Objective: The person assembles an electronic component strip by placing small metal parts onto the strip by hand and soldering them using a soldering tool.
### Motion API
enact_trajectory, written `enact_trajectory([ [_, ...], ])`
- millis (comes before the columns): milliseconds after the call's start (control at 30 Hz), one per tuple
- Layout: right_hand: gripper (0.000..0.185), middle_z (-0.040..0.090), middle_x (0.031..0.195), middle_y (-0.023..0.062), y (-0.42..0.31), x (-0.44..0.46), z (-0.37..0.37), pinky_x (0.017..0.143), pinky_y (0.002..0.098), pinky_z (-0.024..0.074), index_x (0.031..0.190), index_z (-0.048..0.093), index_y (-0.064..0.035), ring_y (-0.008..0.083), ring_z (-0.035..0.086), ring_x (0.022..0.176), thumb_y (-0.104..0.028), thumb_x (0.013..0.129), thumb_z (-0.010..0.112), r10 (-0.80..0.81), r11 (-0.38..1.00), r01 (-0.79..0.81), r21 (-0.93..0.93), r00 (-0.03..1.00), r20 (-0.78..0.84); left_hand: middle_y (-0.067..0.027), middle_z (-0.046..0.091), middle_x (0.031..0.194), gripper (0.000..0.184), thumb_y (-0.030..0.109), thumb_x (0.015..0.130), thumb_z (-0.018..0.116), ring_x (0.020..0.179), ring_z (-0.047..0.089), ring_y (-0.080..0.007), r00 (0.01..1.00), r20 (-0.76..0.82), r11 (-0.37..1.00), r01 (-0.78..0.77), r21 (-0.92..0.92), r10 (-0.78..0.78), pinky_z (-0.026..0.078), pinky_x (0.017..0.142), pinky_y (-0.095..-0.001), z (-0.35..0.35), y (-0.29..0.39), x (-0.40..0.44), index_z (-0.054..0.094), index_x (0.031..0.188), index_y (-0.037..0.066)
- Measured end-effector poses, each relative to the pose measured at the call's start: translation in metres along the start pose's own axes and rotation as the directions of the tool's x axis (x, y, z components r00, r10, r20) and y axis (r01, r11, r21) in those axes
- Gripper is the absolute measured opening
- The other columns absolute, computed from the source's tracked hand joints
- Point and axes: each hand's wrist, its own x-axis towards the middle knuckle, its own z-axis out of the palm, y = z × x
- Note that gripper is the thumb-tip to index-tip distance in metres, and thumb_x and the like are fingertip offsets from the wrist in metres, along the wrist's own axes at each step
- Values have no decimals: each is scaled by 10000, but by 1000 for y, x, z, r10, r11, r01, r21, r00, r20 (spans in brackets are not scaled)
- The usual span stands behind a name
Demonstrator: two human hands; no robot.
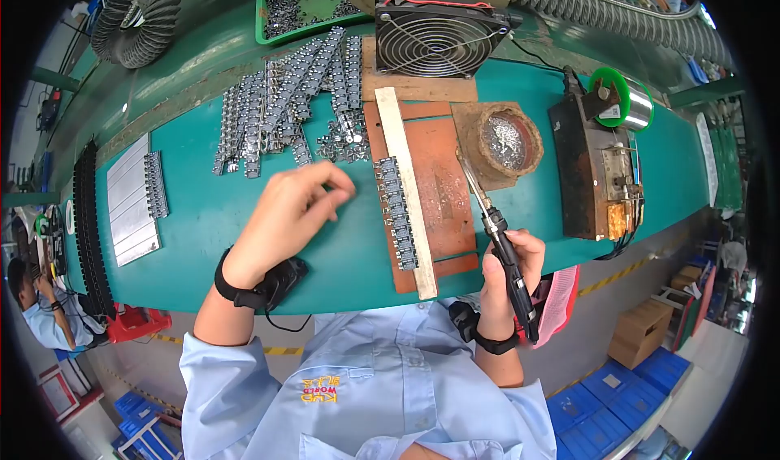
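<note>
My right hand [512,267] grips a black-handled soldering iron [505,253], its metal tip pointing up and away beside the round solder pot [510,141]. My left hand [296,208] hovers over the green mat, fingers loosely curled and thumb a little apart from them; I see nothing in it. Between the hands lies a reddish-brown board [443,192] with a pale wooden strip [406,188] across it. A row of small electronic parts [396,214] lines the strip's left side. Left of the board, loose small metal parts [345,138] lie in a pile.
Rows of component strips [280,95] lie at the back left, below a green tray [309,9] of small parts. A fan [439,38] stands behind the board. At the right is a metal box [597,168] with a solder spool [626,99]. A silver plate [132,200] lies far left.
</note>
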Motion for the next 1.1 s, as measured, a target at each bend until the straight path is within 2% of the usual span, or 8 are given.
enact_trajectory([
  [33, 355, 381, 789, 27, 0, 0, 0, 567, 204, 319, 1013, 416, -36, 98, 398, 661, -159, 758, 630, -2, 1000, 2, 2, 1000, 0, -44, 580, 757, 69, 30, 795, 571, 579, 527, -93, 993, 116, 990, 51, -133, -36, 412, 502, -227, 1, 0, -2, 563, 859, 6],
  [67, 355, 381, 789, 27, 1, 0, 1, 567, 204, 319, 1013, 416, -36, 98, 398, 661, -159, 758, 630, 0, 1000, 0, 3, 1000, -1, -44, 580, 757, 69, 30, 795, 571, 579, 527, -93, 992, 117, 990, 53, -131, -38, 412, 502, -227, 2, 1, -2, 563, 859, 6],
  [167, 361, 383, 788, 28, 1, 0, 1, 567, 202, 318, 1016, 414, -36, 96, 398, 660, -166, 758, 631, -2, 1000, 2, 15, 1000, -3, -25, 605, 813, 61, 45, 825, 566, 595, 506, -51, 923, 363, 856, 289, -429, -129, 414, 509, -195, 8, 1, -3, 580, 849, -9],
  [300, 365, 385, 790, 28, 0, 0, 1, 570, 200, 320, 1018, 413, -37, 94, 401, 662, -170, 758, 632, 1, 1000, -1, 12, 1000, -6, -36, 603, 816, 71, 55, 830, 567, 619, 513, -52, 868, 461, 773, 416, -479, -182, 413, 527, -188, 4, 5, -1, 572, 880, 5],
  [467, 363, 390, 794, 28, -1, 0, 1, 574, 198, 322, 1017, 413, -38, 92, 402, 665, -173, 760, 632, 2, 1000, -2, 20, 1000, -10, -6, 581, 824, 110, 61, 835, 564, 671, 523, -53, 871, 461, 754, 416, -508, -170, 416, 557, -189, 8, 4, -2, 544, 939, 33],
  [567, 362, 394, 794, 30, -1, 0, 0, 578, 197, 325, 1015, 416, -39, 91, 403, 667, -176, 760, 633, 5, 1000, -5, 8, 1000, 4, -18, 576, 841, 155, 34, 826, 568, 705, 531, -59, 913, 401, 755, 316, -574, -76, 416, 573, -188, 16, -1, -3, 491, 960, 39],
  [1100, 342, 400, 780, 28, -7, 3, 1, 615, 221, 338, 1021, 432, -41, 94, 404, 674, -148, 758, 623, 28, 999, -29, 29, 999, 39, -16, 544, 831, 199, -9, 801, 584, 742, 538, -75, 898, 426, 670, 385, -635, -112, 418, 595, -196, 26, -3, 1, 438, 919, 56],
])
